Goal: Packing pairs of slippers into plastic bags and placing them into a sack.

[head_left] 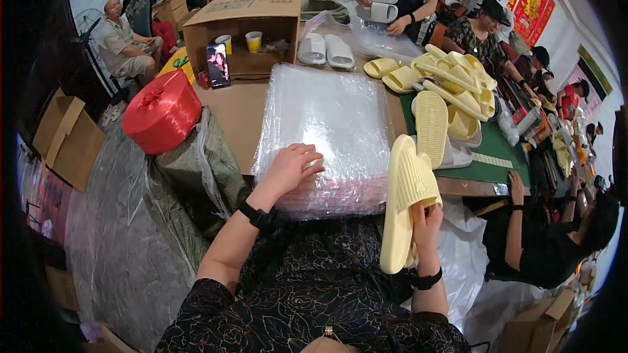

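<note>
A stack of clear plastic bags (330, 108) lies in front of me on the table. My left hand (294, 167) rests on its near part, fingers loosely bent and apart, holding nothing. To the right of the stack, my right hand (428, 223) grips a pale yellow slipper (398, 212), held upright with its toe end up and its strap facing right. A second yellow edge shows behind its lower part; whether that is the other slipper of a pair I cannot tell. Just beyond, another yellow slipper (431, 127) shows its ribbed sole.
Yellow slippers (458, 75) are heaped at the right on a green mat (487, 167). White slippers (340, 51), a cardboard box (242, 10) with cups and a phone (218, 65) stand farther back. Red twine (162, 111) sits at left. Co-workers are at the far side and right.
</note>
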Available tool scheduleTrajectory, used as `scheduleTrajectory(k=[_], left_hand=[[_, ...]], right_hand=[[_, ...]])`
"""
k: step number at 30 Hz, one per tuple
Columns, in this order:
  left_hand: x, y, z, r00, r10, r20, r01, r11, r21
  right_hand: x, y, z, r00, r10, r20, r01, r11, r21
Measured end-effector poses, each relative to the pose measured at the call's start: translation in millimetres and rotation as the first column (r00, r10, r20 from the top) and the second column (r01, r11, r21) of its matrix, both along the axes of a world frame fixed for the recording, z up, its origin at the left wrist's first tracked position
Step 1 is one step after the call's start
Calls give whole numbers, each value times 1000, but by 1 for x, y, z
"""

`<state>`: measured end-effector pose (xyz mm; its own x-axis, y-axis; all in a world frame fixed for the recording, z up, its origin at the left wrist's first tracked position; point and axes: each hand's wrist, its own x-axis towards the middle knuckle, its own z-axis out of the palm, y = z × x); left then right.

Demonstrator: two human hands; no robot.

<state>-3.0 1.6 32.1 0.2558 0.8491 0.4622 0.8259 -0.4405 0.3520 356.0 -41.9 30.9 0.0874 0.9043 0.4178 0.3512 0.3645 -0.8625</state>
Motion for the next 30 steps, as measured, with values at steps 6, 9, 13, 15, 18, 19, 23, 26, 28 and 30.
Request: scheduleTrajectory(k=[6, 9, 13, 15, 18, 19, 23, 26, 28, 30], left_hand=[[-4, -4, -5, 998, -22, 55, 23, 1000, -14], [-14, 3, -19, 998, -15, 54, 20, 995, -96], [-2, -5, -12, 996, -66, -58, 67, 998, 17], [5, -15, -8, 994, -100, -46, 95, 989, -110], [9, -21, -8, 976, -109, -188, 90, 990, -107], [8, -20, -9, 976, -108, -187, 88, 990, -110], [3, -9, 21, 931, 14, 365, 186, 841, -508], [-8, 1, 22, 722, 194, 664, 350, 725, -593], [-11, 1, 25, 631, 207, 748, 396, 743, -539], [-9, 4, 24, 631, 222, 743, 388, 739, -551]], right_hand=[[-4, 1, -2, 999, 31, 22, -30, 999, -32], [-5, 0, -9, 998, 29, 63, -31, 999, 28], [-9, -7, 4, 997, 79, 26, -77, 995, -63], [-16, -10, 13, 994, 86, -71, -89, 995, -44], [-19, -12, 18, 995, 86, -42, -88, 995, -53], [-18, -10, 15, 995, 88, -42, -90, 994, -56], [-3, -3, -1, 1000, 15, -24, -14, 999, 35], [2, -5, 5, 997, 40, -62, -36, 997, 65], [-2, -7, 12, 992, 60, -111, -44, 989, 142], [-4, -10, 23, 992, 64, 113, -89, 969, 229]])
